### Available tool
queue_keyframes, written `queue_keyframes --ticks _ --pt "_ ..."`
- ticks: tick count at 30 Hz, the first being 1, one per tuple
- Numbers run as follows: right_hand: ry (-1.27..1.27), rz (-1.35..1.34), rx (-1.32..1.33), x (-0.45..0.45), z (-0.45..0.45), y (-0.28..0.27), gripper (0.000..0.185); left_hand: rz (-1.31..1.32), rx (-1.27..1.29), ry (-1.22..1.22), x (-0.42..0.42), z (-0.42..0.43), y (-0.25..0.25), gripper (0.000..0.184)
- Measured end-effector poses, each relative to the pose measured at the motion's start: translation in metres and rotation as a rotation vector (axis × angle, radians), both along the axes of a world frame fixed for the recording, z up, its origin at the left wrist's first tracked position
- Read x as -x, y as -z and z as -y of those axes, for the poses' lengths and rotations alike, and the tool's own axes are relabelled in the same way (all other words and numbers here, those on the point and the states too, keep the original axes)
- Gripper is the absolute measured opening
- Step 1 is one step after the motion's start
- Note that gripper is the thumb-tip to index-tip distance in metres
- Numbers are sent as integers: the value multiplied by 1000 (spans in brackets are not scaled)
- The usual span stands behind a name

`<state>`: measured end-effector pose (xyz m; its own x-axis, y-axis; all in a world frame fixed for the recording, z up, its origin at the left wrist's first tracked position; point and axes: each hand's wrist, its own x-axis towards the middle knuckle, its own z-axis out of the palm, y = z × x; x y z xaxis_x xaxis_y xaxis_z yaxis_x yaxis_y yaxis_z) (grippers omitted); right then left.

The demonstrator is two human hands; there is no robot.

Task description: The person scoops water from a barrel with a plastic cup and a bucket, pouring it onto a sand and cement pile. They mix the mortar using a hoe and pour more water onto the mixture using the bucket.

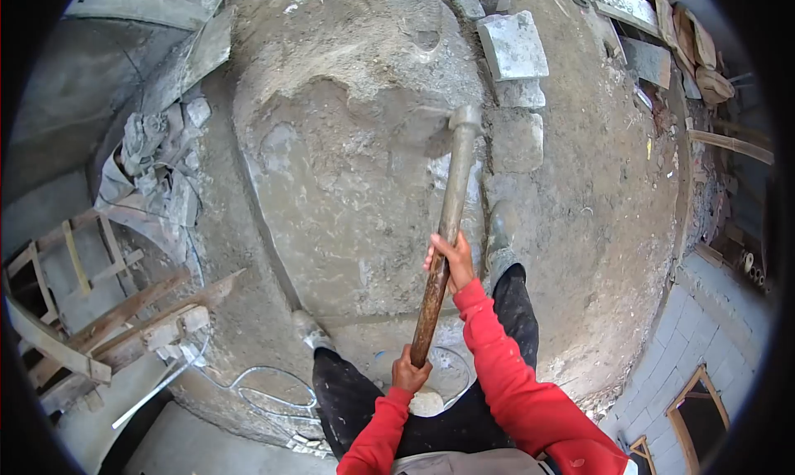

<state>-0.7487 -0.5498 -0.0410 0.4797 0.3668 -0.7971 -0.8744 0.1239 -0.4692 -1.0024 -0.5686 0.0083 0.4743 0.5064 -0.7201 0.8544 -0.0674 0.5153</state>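
Nearest to my camera, I have the left hand (411, 369) with its fingers clamped round the butt of a long-handled hoe (452, 202), close to the lap. Farther out and to the right of those fingers, the right hand (454, 261) is wrapped round the shaft near its middle. I read the wide spacing between the grips as leverage: the rear one steadies the end, the forward one bears and guides the weight. The left shoe (311, 329) is out to the left of the rear fingers and the right shoe (500, 236) just right of the forward ones, a straddle that I'd judge is for balance. The hoe's wood looks dark brown and worn between the hands, paler and grey-coated beyond them, up to a grey metal socket (466, 117) far ahead of the right fingers; the blade juts left from it, too blurred for me to tell whether it touches anything. Ahead and left of those fingers spreads the wet grey mix (319, 218), slick and lumpy, backed by a drier, crumbly heap (373, 48). Ahead and right, beyond the socket, a pale block (513, 46) lies in the row edging the bed, apparently helping contain it.
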Motion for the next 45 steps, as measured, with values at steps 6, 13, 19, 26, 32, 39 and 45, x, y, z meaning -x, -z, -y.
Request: queue_keyframes --ticks 6,13,19,26,32,39,45 --pt "283 384 49 -102 -95 40 18 279 -281 328 -106 -169 99 37" --pt "130 87 187 -28 -222 248 11 -39 -319 389 -42 -282 186 32" --pt "34 -147 249 135 -157 257 7 -263 -194 334 94 -205 154 40" --pt "18 -137 323 176 -114 152 9 -183 -208 239 171 -149 113 36" --pt "249 243 15 11 -210 123 9 182 -401 309 4 -285 168 35" --pt "-84 60 235 29 -312 263 11 -134 -293 195 6 -307 205 36" --pt "-138 -244 288 164 -202 251 10 -412 -185 131 119 -188 154 34"
